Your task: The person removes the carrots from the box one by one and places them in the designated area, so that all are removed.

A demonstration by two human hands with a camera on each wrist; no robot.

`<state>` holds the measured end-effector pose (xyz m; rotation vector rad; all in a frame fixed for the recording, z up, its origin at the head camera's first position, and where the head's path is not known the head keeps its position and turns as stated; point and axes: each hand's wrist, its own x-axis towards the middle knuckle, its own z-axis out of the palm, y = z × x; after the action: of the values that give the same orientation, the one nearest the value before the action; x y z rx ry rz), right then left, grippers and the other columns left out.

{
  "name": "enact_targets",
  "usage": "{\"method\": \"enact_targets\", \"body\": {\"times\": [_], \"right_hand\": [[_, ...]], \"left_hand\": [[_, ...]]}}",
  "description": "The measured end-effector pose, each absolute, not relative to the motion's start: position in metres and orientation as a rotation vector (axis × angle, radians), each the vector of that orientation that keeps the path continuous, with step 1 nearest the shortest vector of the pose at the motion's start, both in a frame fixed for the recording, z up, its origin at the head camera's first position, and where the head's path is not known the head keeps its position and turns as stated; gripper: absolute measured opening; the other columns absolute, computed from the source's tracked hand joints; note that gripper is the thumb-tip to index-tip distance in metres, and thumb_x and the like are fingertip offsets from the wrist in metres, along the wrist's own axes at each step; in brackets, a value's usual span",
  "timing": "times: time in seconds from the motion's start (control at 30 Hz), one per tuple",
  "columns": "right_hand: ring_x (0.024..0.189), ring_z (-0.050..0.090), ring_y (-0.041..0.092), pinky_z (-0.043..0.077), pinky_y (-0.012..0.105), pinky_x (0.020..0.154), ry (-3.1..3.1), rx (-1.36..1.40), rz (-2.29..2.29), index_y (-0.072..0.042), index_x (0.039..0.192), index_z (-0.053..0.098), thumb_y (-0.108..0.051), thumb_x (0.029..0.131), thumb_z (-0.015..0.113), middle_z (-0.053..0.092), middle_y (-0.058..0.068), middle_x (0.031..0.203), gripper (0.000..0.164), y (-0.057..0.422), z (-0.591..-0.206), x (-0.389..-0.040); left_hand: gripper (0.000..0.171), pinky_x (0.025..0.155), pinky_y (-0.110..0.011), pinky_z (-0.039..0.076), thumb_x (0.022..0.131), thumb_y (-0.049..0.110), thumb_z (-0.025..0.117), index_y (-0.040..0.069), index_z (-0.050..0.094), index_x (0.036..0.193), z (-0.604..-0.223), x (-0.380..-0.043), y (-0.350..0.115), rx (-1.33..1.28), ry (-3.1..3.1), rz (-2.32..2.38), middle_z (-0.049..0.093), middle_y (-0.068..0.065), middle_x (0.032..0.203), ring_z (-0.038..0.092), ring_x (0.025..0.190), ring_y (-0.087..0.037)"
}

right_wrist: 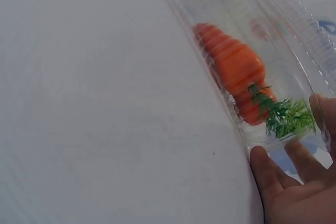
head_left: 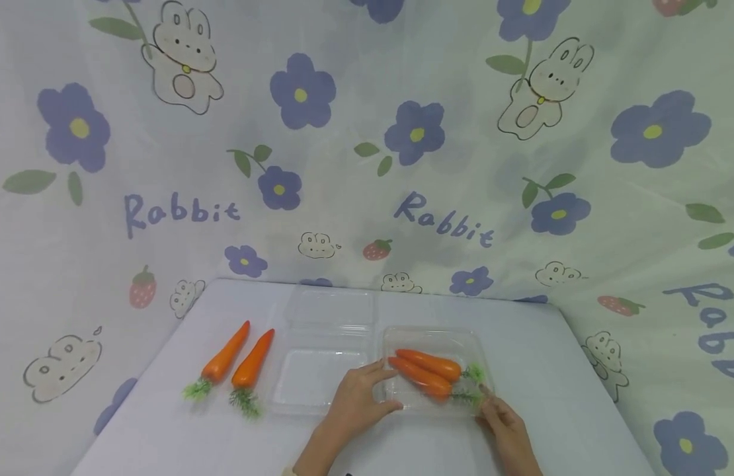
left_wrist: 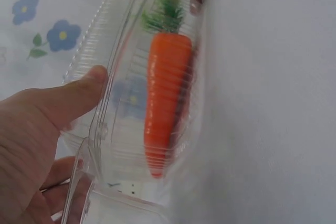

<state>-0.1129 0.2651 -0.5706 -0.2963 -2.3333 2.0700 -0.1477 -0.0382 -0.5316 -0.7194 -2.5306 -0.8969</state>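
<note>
In the head view, a clear plastic clamshell box (head_left: 429,337) with its lid down holds two toy carrots (head_left: 423,379) with green tops. My left hand (head_left: 358,400) grips its left end, thumb at the front and fingers farther back; the left wrist view shows that thumb (left_wrist: 84,95) on the box's rim. At the front right corner my right hand (head_left: 506,426) holds the box between thumb and fingers, beside the green tops (right_wrist: 289,116). Through the plastic, one carrot (left_wrist: 167,87) shows clearly in the left wrist view.
Left of the held box lies a second clear clamshell box (head_left: 310,380), its lid (head_left: 330,309) folded back. Two loose carrots (head_left: 225,354) (head_left: 252,360) lie farther left on the white table (head_left: 164,396). A rabbit-and-flower patterned cloth (head_left: 343,165) hangs behind and at the sides.
</note>
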Motion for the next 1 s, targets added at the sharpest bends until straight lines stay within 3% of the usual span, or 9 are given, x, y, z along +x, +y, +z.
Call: {"method": "enact_targets", "body": {"times": [0.1,0.3,0.43,0.5,0.6,0.7,0.8,0.93,1.0], "right_hand": [[0.107,0.051,-0.009,0.050,0.024,0.088,-2.275,-0.355,2.108,0.007,0.119,0.059,-0.032,0.097,0.061,0.039,0.013,0.149,0.045,0.264,-0.571,-0.113],[0.098,0.059,0.003,0.052,0.027,0.085,-2.197,-0.447,2.145,0.000,0.114,0.054,-0.024,0.090,0.071,0.051,0.006,0.139,0.038,0.264,-0.573,-0.115],[0.099,0.061,0.007,0.053,0.028,0.085,-2.131,-0.335,2.207,-0.005,0.128,0.039,-0.010,0.089,0.070,0.045,0.013,0.142,0.049,0.268,-0.573,-0.115],[0.101,0.061,0.006,0.053,0.028,0.084,-2.145,-0.209,2.204,-0.007,0.138,0.031,-0.005,0.089,0.068,0.033,0.025,0.148,0.061,0.272,-0.571,-0.114],[0.108,0.057,0.002,0.052,0.026,0.085,-2.168,0.011,2.184,-0.007,0.149,0.021,0.001,0.090,0.064,0.028,0.028,0.148,0.073,0.277,-0.568,-0.114],[0.118,0.049,-0.001,0.049,0.022,0.087,-2.211,0.126,2.150,-0.005,0.151,0.020,0.002,0.091,0.063,0.025,0.026,0.151,0.074,0.281,-0.565,-0.114],[0.132,0.039,0.014,0.047,0.027,0.093,-2.277,0.107,2.134,-0.006,0.152,0.017,-0.002,0.094,0.061,0.023,0.024,0.153,0.073,0.282,-0.559,-0.115],[0.137,0.027,0.042,0.038,0.051,0.103,-2.385,-0.039,2.095,-0.013,0.155,0.012,-0.021,0.099,0.058,0.018,0.025,0.155,0.073,0.279,-0.549,-0.119],[0.138,0.025,0.046,0.034,0.059,0.103,-2.429,-0.075,2.049,-0.018,0.155,0.014,-0.031,0.099,0.057,0.018,0.024,0.155,0.072,0.278,-0.545,-0.123]], "left_hand": [[0.058,0.094,-0.043,0.048,0.068,0.041,0.087,0.014,0.072,0.116,-0.530,-0.147,-0.038,-0.705,-2.546,-0.904,0.063,-0.014,0.125,0.060,0.114,-0.028],[0.058,0.095,-0.043,0.048,0.068,0.039,0.088,0.013,0.071,0.117,-0.527,-0.146,-0.038,-0.693,-2.555,-0.949,0.063,-0.014,0.126,0.060,0.115,-0.028],[0.058,0.094,-0.043,0.048,0.068,0.038,0.088,0.014,0.071,0.118,-0.528,-0.146,-0.037,-0.693,-2.551,-0.953,0.062,-0.014,0.126,0.059,0.115,-0.028],[0.057,0.094,-0.044,0.048,0.068,0.038,0.088,0.016,0.071,0.118,-0.528,-0.146,-0.037,-0.688,-2.553,-0.943,0.062,-0.013,0.126,0.059,0.114,-0.029],[0.056,0.093,-0.046,0.048,0.069,0.037,0.088,0.018,0.071,0.119,-0.527,-0.146,-0.035,-0.676,-2.559,-0.923,0.062,-0.013,0.127,0.059,0.113,-0.030],[0.056,0.092,-0.047,0.048,0.070,0.036,0.087,0.018,0.070,0.120,-0.526,-0.146,-0.035,-0.667,-2.568,-0.908,0.062,-0.013,0.128,0.059,0.112,-0.031],[0.055,0.092,-0.048,0.048,0.071,0.036,0.087,0.019,0.070,0.120,-0.525,-0.145,-0.035,-0.659,-2.583,-0.897,0.061,-0.012,0.128,0.059,0.112,-0.031],[0.054,0.091,-0.049,0.048,0.072,0.037,0.086,0.020,0.069,0.120,-0.525,-0.143,-0.036,-0.670,-2.600,-0.873,0.061,-0.012,0.128,0.059,0.111,-0.032],[0.056,0.091,-0.050,0.048,0.071,0.040,0.085,0.021,0.069,0.121,-0.525,-0.142,-0.037,-0.674,-2.613,-0.857,0.060,-0.011,0.129,0.058,0.111,-0.032]]}}
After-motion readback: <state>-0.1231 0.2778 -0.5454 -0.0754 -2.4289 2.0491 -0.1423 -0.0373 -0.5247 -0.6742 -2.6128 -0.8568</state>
